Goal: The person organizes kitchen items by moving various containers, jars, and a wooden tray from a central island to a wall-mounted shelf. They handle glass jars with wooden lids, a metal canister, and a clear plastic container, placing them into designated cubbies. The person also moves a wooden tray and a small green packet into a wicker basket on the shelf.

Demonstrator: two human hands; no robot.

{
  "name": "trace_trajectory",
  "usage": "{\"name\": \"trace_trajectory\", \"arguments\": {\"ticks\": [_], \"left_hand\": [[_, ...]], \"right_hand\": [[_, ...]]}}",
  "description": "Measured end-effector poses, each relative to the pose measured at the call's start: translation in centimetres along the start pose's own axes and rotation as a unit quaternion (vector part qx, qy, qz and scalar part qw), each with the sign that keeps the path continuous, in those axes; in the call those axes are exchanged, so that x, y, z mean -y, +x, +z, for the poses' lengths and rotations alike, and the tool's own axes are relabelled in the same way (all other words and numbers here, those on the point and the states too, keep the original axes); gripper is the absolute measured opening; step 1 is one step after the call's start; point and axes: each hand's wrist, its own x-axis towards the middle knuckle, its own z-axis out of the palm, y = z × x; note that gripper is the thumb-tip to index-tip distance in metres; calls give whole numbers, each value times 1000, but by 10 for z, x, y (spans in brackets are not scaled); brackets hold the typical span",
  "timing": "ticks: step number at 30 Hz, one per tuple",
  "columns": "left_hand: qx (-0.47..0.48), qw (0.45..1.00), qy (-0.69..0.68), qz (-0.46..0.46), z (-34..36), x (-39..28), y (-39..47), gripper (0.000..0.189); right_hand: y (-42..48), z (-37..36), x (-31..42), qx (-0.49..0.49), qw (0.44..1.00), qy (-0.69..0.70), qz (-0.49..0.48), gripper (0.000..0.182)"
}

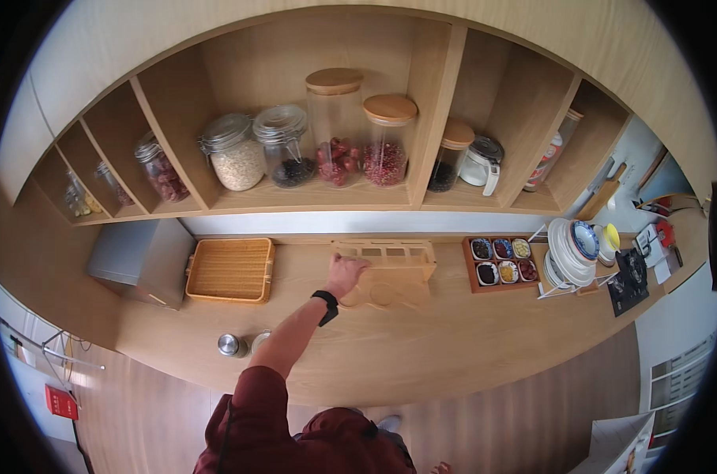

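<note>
My left hand (345,275), with a black watch on its wrist, reaches across the wooden counter and grips the left end of a pale wooden rack (403,259). The rack stands near the back wall and has square openings along its top. Round outlines show in its lower front part, partly behind my hand. Only a few fingers of my right hand (441,468) show at the bottom edge, low beside my body, so whether it holds anything is hidden. A jar with a metal lid (232,345) stands left of my forearm; a second jar (262,340) is partly covered by the arm.
A wicker tray (230,269) and a grey box-shaped appliance (142,260) are at left. To the right sit a divided wooden box of small bowls (500,264) and a rack of plates (568,255). Above, the wall shelf (311,198) overhangs the counter's back, holding several glass jars (237,154).
</note>
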Motion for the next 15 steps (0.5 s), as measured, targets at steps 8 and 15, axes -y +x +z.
{"name": "trace_trajectory", "arguments": {"ticks": [8, 15], "left_hand": [[-41, 998, 8, -40, -52, 122, -41, 18], [-8, 996, 6, -90, -73, 166, -59, 21]], "right_hand": [[29, 33, 17, 49, 995, -82, 3, 38], [20, 44, 12, 41, 994, -104, -13, 41]]}}
